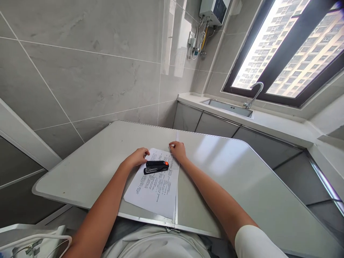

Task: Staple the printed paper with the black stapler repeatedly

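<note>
A printed white sheet of paper (pixel 153 193) lies on the white folding table (pixel 215 168), near its front edge and reaching the centre seam. On the sheet rests a black stapler (pixel 156 166) with an orange spot at its right end. My left hand (pixel 137 157) is at the paper's upper left edge, beside the stapler's left end, fingers bent and apart, holding nothing. At the upper right corner of the sheet is my right hand (pixel 177 150), its fingers curled loosely with a gap between thumb and fingertips and nothing visible in them.
Behind the table a counter (pixel 279 125) holds a sink (pixel 228 107) and a faucet (pixel 255 95) under a window. A tiled wall borders the table's far left side. A white rack (pixel 34 242) stands at the lower left.
</note>
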Demonstrator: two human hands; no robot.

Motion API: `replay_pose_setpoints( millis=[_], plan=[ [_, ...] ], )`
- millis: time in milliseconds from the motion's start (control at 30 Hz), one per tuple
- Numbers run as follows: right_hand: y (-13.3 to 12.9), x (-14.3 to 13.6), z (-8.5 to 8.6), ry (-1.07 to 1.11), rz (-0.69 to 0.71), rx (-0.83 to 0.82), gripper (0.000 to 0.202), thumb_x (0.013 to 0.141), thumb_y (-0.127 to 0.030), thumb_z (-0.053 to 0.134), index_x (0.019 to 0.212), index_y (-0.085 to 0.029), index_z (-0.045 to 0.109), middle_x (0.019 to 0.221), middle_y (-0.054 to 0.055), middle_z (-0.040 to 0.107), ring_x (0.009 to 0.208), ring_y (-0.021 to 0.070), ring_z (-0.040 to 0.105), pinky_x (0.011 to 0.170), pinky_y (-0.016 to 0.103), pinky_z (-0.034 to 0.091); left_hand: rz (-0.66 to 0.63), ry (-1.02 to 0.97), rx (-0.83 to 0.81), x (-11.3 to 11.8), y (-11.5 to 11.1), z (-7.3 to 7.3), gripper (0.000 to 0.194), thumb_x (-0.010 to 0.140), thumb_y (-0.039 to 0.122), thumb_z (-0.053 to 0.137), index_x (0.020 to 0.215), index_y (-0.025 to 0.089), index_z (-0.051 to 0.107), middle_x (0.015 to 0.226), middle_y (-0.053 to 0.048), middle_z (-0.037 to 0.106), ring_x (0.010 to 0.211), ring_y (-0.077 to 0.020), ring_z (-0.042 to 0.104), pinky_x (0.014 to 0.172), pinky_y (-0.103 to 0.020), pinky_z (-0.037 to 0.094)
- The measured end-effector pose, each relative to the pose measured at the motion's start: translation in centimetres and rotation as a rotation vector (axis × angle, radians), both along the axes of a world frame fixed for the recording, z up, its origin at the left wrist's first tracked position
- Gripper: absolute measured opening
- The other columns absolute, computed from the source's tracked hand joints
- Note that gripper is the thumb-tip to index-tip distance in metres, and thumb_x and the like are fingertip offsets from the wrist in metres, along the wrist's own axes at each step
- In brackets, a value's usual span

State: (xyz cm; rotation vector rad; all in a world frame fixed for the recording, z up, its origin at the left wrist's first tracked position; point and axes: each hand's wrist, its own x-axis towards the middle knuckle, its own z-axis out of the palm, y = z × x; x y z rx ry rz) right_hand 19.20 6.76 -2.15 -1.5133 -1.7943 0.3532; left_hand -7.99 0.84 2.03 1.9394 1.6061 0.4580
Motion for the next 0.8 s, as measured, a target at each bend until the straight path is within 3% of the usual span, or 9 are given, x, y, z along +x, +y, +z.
replay_pose_setpoints(
  millis=[100,233,400,567,667,800],
  plan=[
    [2.4,-2.7,0.3,0.015,0.023,-0.044,0.020,0.088,-0.022,0.064,0.097,-0.022,0.082,0.083,0.004,0.077,0.079,0.0184,0.068,0.079,0.028,0.050,0.026,-0.032,-0.105,-2.3,0.6,-0.3,0.037,0.061,0.014,0.077,0.097,0.018,0.070,0.099,-0.005,0.067,0.074,-0.0190,0.067,0.066,-0.028,0.053],
    [4.4,-5.6,0.1,0.002,0.101,-0.082,0.017,0.086,-0.022,0.067,0.093,-0.023,0.083,0.085,0.004,0.077,0.087,0.0188,0.068,0.080,0.026,0.049,0.091,-0.175,-0.270,-4.3,1.4,-1.2,0.036,0.057,0.017,0.083,0.088,0.016,0.065,0.084,0.001,0.059,0.061,-0.0148,0.062,0.059,-0.028,0.053],
    [5.1,-7.4,-0.3,-0.040,0.134,-0.092,0.017,0.087,-0.023,0.067,0.096,-0.021,0.082,0.091,0.008,0.074,0.107,0.0231,0.063,0.089,0.029,0.046,0.107,-0.248,-0.279,-5.0,1.6,-1.6,0.043,0.050,0.023,0.090,0.083,0.017,0.063,0.075,0.005,0.056,0.060,-0.0150,0.062,0.057,-0.028,0.053],
    [4.9,-6.4,0.5,-0.050,0.112,-0.096,0.021,0.089,-0.024,0.065,0.104,-0.024,0.079,0.103,0.006,0.075,0.106,0.0205,0.062,0.089,0.027,0.046,0.081,-0.167,-0.208,-4.9,1.5,-1.4,0.030,0.059,0.022,0.086,0.082,0.016,0.067,0.073,0.002,0.063,0.060,-0.0171,0.065,0.059,-0.029,0.053],
    [4.1,-4.5,0.9,-0.060,0.016,-0.120,0.027,0.095,-0.022,0.052,0.110,-0.021,0.075,0.110,0.009,0.074,0.100,0.0200,0.063,0.086,0.029,0.046,0.155,-0.065,-0.066,-4.6,1.6,-1.4,0.013,0.071,0.020,0.077,0.081,0.016,0.068,0.078,-0.003,0.069,0.064,-0.0188,0.066,0.064,-0.030,0.052],
    [1.8,-1.3,0.9,-0.130,0.007,-0.203,0.024,0.094,-0.036,0.057,0.083,-0.018,0.070,0.093,0.012,0.072,0.100,0.0254,0.062,0.084,0.032,0.045,0.271,-0.011,0.141,-3.6,2.0,-1.7,0.002,0.082,0.016,0.066,0.082,0.017,0.067,0.095,-0.010,0.071,0.091,-0.0237,0.067,0.081,-0.033,0.050]
  ],
)
